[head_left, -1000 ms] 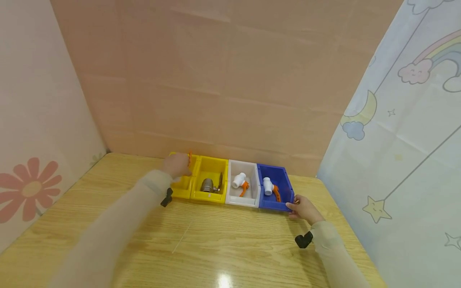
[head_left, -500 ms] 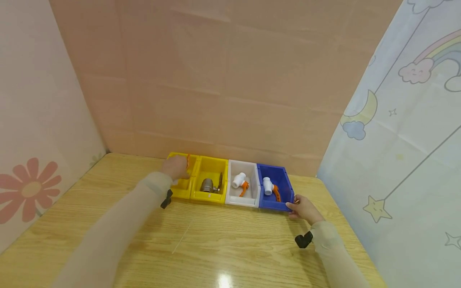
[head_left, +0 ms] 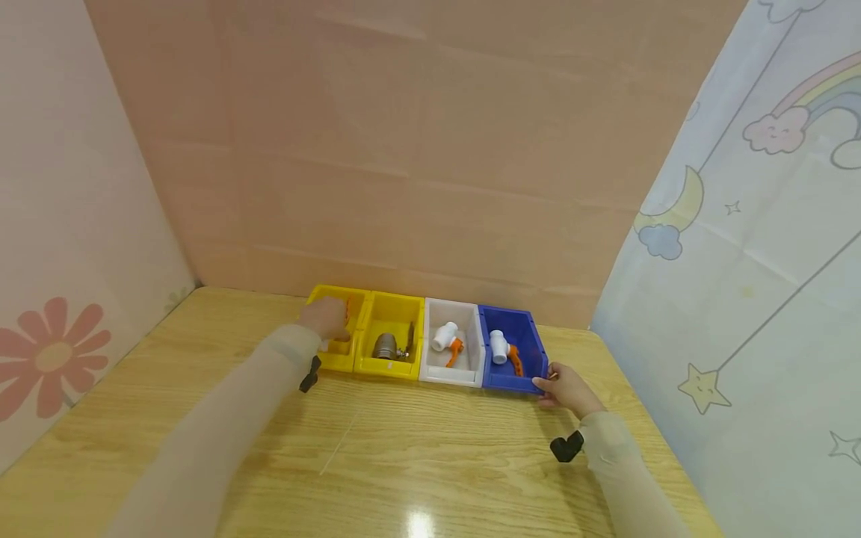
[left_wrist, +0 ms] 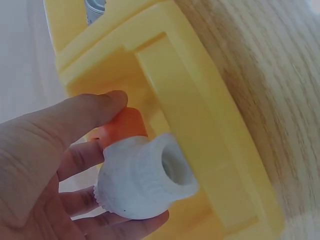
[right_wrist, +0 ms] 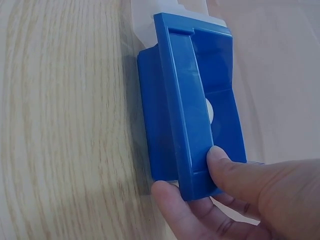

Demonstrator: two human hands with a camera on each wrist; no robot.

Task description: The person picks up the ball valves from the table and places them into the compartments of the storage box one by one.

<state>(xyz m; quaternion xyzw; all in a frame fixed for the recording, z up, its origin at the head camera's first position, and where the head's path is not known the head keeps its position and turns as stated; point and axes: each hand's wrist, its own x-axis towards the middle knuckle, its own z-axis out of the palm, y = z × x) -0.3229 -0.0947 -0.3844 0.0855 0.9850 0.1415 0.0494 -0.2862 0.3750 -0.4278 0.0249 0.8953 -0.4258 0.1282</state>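
Note:
My left hand (head_left: pixel 326 318) is inside the leftmost yellow bin (head_left: pixel 343 291). In the left wrist view its thumb and fingers hold a white plastic ball valve (left_wrist: pixel 145 175) with an orange handle (left_wrist: pixel 122 125), close to the bin's front wall. My right hand (head_left: pixel 566 388) grips the front right corner of the blue bin (right_wrist: pixel 187 100), thumb on the rim and fingers beneath. Another white ball valve (head_left: pixel 499 347) with an orange handle lies in that blue bin; only a bit of it shows in the right wrist view.
Between them stand a second yellow bin (head_left: pixel 388 368) with a metal valve (head_left: pixel 386 347) and a white bin (head_left: pixel 452 375) with a white ball valve (head_left: pixel 445 336). The bins stand side by side on a wooden table (head_left: pixel 430 448), near the back wall covering (head_left: pixel 417 149).
My left hand has moved slightly down and left, lowering the ball valve within the leftmost yellow bin. My right hand keeps its grip on the blue bin's corner.

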